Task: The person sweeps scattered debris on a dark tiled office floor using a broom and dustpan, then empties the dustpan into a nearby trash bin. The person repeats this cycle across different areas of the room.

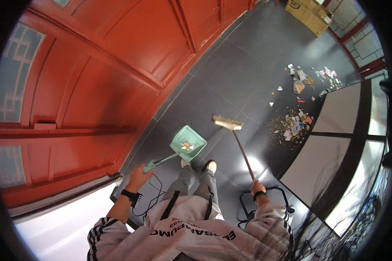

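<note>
My left hand [139, 177] is closed around the handle of a pale green dustpan [197, 141]. The pan lies by my feet with a few scraps of litter [187, 145] in it. In my right hand [258, 187] is the brown stick of a broom [229, 123]. Its pale, wide head is just ahead and to the right of the pan, apart from it; whether its bristles touch the floor I cannot tell. Off to the right lies a heap of paper scraps and crumbs [295, 126], and beyond it a second spread of litter [301, 78].
Red panelled doors [113, 69] run along the left side. White panels with a dark frame [320, 167] stand close on the right. A cardboard box [308, 15] is at the far right. Dark tiles [222, 82] cover the floor. Near my right hand is a black metal frame [244, 204].
</note>
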The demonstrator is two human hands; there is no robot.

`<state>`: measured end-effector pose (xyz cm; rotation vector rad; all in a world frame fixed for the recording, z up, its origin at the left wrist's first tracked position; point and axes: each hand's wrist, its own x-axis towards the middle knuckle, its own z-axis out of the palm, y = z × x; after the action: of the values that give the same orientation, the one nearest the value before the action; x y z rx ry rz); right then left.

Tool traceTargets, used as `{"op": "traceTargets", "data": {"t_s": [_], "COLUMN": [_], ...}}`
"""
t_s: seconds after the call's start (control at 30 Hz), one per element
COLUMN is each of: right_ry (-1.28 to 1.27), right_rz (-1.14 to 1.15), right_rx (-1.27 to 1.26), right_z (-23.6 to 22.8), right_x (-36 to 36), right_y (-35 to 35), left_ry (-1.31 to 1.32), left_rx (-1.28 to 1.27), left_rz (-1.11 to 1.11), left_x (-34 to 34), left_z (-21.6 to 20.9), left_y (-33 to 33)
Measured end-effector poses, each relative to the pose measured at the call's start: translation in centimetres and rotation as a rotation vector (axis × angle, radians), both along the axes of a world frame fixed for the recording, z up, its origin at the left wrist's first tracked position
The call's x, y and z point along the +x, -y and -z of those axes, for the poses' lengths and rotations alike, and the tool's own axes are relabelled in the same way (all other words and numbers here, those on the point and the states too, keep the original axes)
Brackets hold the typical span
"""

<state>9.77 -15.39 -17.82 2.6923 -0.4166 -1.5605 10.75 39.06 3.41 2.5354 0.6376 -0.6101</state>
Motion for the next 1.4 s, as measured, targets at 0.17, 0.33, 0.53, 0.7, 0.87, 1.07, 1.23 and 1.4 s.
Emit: {"op": "traceTargets", "data": {"t_s": [0.17,0.33,0.53,0.7,0.87,1.07,1.23,1.4], "right_ry": [-0.022,0.041,0.137,0.165,0.033,0.196,0.131,0.024], "right_rz": [0.068,0.342,1.011,0.045,-0.556,-0.49,0.996,0.83], "right_rx": [-0.068,0.035,0.282,0.104,0.068,0.145,0.068,0.163], "right_z": [-3.7,-5.2,-4.6,-2.8,-1.3,7.6,12.5,4.0], "right_x": [-8.1,-13.5,-21.6,-18.0,-9.3,-6.2,-8.6,-11.5], "right_y": [0.8,1.0,-2.0,0.7,5.8,10.3,5.7,-1.4], "left_ry": [0.082,0.074,0.047,0.022,-0.058,-0.156,-0.177,-0.161], "left_rx": [0.032,0.104,0.053,0.093,0.12,0.149,0.171,0.155], "left_rz": [0.1,0.307,0.52,0.624,0.667,0.641,0.675,0.746], "left_x": [1.3,1.7,2.5,6.2,11.0,13.4,13.8,12.0], "left_z": [-0.7,-0.4,0.4,1.0,-0.1,0.1,-0.2,-0.6], "left_y": [0.7,3.1,4.8,6.5,9.4,13.5,14.6,14.7]}}
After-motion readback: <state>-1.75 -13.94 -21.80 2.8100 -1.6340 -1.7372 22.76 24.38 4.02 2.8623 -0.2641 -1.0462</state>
